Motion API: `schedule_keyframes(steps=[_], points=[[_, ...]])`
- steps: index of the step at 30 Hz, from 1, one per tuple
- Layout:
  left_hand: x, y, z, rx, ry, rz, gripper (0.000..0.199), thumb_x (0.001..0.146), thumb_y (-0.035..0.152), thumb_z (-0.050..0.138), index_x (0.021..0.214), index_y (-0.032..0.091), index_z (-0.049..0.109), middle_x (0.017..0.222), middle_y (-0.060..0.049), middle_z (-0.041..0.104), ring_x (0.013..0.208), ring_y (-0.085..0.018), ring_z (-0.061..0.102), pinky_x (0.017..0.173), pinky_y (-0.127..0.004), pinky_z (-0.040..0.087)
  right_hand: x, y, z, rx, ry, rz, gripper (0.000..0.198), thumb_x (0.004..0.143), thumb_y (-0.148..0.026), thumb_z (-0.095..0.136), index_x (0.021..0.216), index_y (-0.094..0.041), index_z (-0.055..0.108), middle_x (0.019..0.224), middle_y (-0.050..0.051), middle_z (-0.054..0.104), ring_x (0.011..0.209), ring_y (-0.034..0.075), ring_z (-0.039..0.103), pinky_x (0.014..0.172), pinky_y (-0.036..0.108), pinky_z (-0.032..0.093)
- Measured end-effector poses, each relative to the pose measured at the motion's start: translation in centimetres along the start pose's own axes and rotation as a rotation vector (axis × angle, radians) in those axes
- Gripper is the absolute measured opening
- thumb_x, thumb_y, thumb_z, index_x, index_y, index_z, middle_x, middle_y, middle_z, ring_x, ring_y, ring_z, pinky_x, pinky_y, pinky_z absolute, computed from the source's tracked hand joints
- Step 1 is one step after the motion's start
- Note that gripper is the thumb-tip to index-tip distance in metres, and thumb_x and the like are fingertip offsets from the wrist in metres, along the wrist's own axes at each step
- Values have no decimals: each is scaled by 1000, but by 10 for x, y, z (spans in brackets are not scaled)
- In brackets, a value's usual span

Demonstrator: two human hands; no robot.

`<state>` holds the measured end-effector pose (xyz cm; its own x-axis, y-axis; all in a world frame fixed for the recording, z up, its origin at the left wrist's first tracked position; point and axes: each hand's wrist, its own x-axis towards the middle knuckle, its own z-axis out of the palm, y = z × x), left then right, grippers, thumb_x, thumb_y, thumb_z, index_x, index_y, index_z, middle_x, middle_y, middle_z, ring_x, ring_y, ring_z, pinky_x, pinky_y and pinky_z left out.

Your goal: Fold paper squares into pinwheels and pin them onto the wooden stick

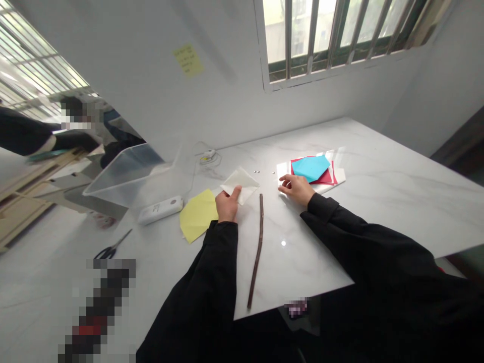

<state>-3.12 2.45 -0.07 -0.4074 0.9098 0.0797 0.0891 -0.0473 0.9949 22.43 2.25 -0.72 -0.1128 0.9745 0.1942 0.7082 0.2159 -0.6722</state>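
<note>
White folded paper just beyond & L of far end of brown stick, in person's L hand: pinched, thumb on top, fingers mostly hidden under. R hand R of stick's far end, fingers bent, thumb & index a bit apart; contact w/ stacked sheets beside it unclear. Stack: blue sheet over red, well R of stick. Yellow paper L of stick. Tiny pale bits beyond stick's far end. Scissors far L of stick.
</note>
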Motion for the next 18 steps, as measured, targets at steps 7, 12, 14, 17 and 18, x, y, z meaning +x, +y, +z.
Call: schedule_keyframes(steps=[7,12,14,17,18], points=[[6,-8,-4,-30,98,18,45,70,43,85,100,10,78,91,-14,80,99,-29,75,85,-37,60,40,-27,17,-331,33,-160,32,98,-24,66,126,-12,74,123,18,70,112,30,63,103,39,46],[2,-7,-4,-34,73,-9,44,72,41,86,101,9,78,101,-16,80,106,-30,74,87,-35,59,92,-33,23,-412,-10,-140,31,95,-31,72,121,-16,78,123,18,72,117,35,55,98,44,44],[1,-7,-4,-37,65,-11,42,72,41,86,100,10,78,103,-17,80,106,-29,75,86,-34,59,106,-32,28,-416,-31,-111,27,94,-32,73,115,-16,80,117,18,76,117,35,54,96,44,43],[0,-9,-2,-53,62,-8,41,73,40,85,99,10,79,105,-17,80,104,-29,75,84,-33,59,116,-30,35,-414,-32,-88,22,93,-32,73,105,-17,83,108,18,78,117,35,53,97,44,40],[0,-9,-2,-59,58,-5,41,73,40,85,99,9,79,105,-17,80,104,-30,76,84,-34,59,117,-30,38,-414,-28,-85,21,93,-31,72,103,-17,83,106,18,78,117,35,53,98,44,39]])
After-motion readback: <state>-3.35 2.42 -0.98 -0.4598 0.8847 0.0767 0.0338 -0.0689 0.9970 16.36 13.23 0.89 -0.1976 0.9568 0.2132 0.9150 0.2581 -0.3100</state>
